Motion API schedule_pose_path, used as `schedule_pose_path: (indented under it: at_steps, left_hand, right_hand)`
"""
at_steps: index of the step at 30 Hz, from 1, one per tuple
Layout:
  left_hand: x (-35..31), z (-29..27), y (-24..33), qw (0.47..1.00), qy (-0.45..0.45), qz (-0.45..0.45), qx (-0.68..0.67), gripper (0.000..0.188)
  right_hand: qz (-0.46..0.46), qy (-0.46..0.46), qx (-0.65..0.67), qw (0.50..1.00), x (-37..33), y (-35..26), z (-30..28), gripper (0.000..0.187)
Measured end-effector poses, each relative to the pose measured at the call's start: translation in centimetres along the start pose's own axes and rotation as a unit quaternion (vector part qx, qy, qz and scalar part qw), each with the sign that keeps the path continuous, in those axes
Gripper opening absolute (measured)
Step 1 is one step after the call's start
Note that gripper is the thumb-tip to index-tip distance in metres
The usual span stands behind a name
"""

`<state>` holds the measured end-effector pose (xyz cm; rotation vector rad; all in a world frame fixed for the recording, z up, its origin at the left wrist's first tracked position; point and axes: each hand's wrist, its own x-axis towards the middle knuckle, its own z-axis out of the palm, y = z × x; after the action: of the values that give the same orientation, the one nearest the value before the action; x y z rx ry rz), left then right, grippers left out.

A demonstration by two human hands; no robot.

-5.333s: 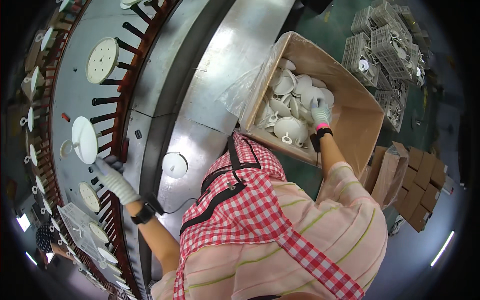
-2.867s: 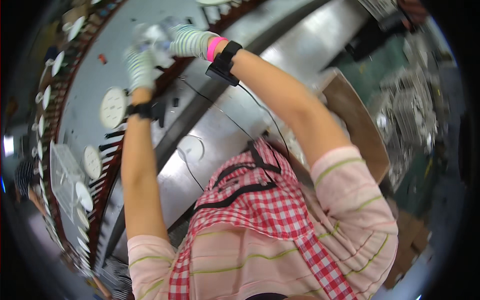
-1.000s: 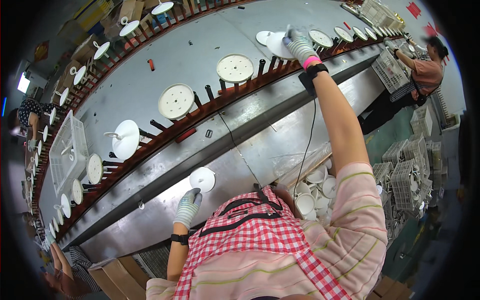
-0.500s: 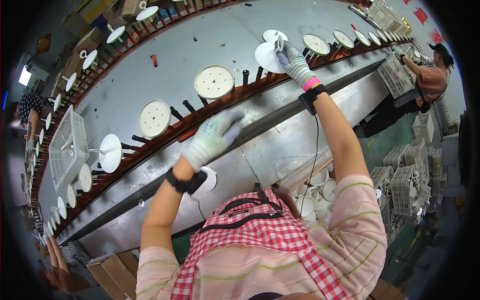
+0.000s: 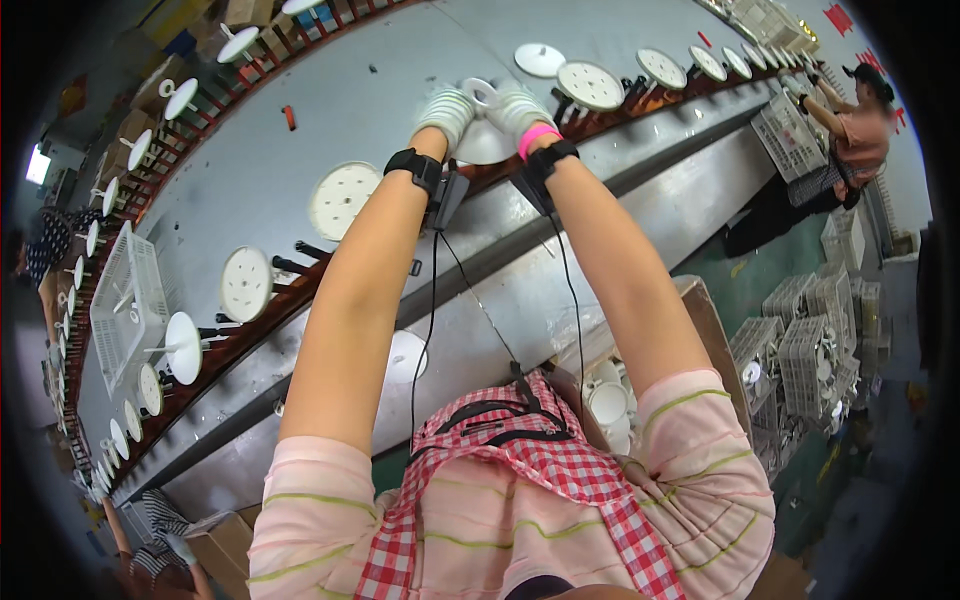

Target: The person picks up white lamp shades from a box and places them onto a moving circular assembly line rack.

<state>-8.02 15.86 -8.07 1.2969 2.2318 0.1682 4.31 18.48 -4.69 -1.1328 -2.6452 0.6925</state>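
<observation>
Both my hands, in striped white work gloves, meet at the far side of the rail around one white disc (image 5: 486, 148) with a ring-ended stem. My left hand (image 5: 444, 112) is closed at its left side, and my right hand (image 5: 516, 107) grips it from the right. The stem's ring (image 5: 481, 93) shows between the gloves. My fingertips are partly hidden and slightly blurred. Near my left forearm, a round white plate with small holes (image 5: 342, 200) sits on the rail. Another perforated plate (image 5: 590, 86) stands to the right of my right hand.
A rail with black-tipped pegs (image 5: 300, 285) curves along the grey table (image 5: 250, 170). A white plastic crate (image 5: 128, 310) stands at left. An orange-red piece (image 5: 289, 118) lies on the table. A co-worker (image 5: 860, 130) stands at right, near stacked crates (image 5: 810, 350). A box of white parts is beside me.
My left hand has gone up and right to the white disc. My right hand has moved left with that disc. The plates along the rail have shifted leftward.
</observation>
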Motion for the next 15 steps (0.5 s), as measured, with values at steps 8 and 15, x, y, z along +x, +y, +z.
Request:
schedule_pose_path:
  at_steps: [8, 15]
  left_hand:
    - [-6.2, -1.0, -1.3, 0.944, 0.319, 0.034, -0.074, 0.036]
    - [-6.5, -3.4, -14.1, 0.936, 0.292, 0.161, 0.113, 0.027]
  right_hand:
    - [0.045, 0.042, 0.047, 0.997, 1.2, 0.7, 0.6, 0.054]
    - [-0.101, -0.258, 0.302, 0.912, -14.2, -0.2, -3.6, 0.040]
